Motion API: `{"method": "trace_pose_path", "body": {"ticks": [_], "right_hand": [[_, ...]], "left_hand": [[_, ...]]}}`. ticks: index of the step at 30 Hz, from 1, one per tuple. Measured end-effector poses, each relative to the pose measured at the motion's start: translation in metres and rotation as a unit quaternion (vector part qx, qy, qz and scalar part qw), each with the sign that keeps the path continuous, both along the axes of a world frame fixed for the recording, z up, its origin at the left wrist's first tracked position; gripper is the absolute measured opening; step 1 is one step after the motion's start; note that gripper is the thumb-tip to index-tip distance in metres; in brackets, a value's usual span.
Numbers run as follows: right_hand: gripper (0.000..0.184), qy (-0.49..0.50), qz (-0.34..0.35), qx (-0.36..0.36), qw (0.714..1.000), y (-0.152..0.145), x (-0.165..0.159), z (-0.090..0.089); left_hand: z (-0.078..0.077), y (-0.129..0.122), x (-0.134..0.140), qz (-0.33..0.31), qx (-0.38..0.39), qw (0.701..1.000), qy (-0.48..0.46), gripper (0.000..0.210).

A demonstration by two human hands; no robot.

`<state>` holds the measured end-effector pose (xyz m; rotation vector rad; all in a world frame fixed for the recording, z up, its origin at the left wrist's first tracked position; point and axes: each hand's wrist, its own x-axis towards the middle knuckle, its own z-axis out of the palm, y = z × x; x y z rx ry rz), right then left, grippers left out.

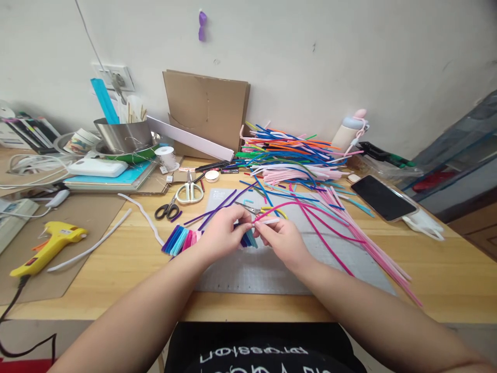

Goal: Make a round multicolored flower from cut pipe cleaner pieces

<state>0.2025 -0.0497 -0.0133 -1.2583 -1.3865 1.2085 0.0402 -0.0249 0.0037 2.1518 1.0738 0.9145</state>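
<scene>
My left hand [223, 233] and my right hand [285, 241] meet above the grey cutting mat [303, 280], fingertips pinched close together. Between them is the end of a magenta pipe cleaner [306, 205], whose long tail curves off to the right. A short white stick-like piece [272, 221] lies along my right fingers; its kind is unclear. Below and beside my left hand runs a row of short pipe-cleaner pieces [180, 241] in purple, blue, magenta and pink, partly hidden by that hand. Yellow-handled pliers [277, 209] rest just behind my fingers.
Black scissors [167, 209] and white-handled scissors [190, 191] lie left of the mat. A yellow glue gun [48, 246] sits at far left. Piled pipe cleaners [291, 155] stand at the back, pink ones [373, 248] at right, near a phone [384, 197].
</scene>
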Motion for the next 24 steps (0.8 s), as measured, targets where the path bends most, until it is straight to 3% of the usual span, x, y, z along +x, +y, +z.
{"method": "trace_pose_path", "body": {"ticks": [5, 10, 18, 24], "right_hand": [[0.037, -0.016, -0.007, -0.02, 1.0, -0.001, -0.001, 0.002], [0.025, 0.055, -0.018, -0.005, 0.998, 0.0, -0.003, -0.002], [0.026, 0.044, -0.002, -0.024, 0.999, 0.004, 0.001, -0.008], [0.026, 0.053, 0.012, -0.032, 0.998, 0.002, -0.001, -0.002]], "left_hand": [[0.002, -0.001, 0.0, -0.01, 0.057, 0.998, 0.03, 0.01], [0.0, -0.003, 0.001, -0.024, 0.098, 0.993, 0.054, 0.01], [-0.001, -0.003, 0.002, 0.002, 0.109, 0.99, 0.086, 0.008], [-0.002, -0.003, 0.0, -0.01, 0.116, 0.99, 0.083, 0.009]]}}
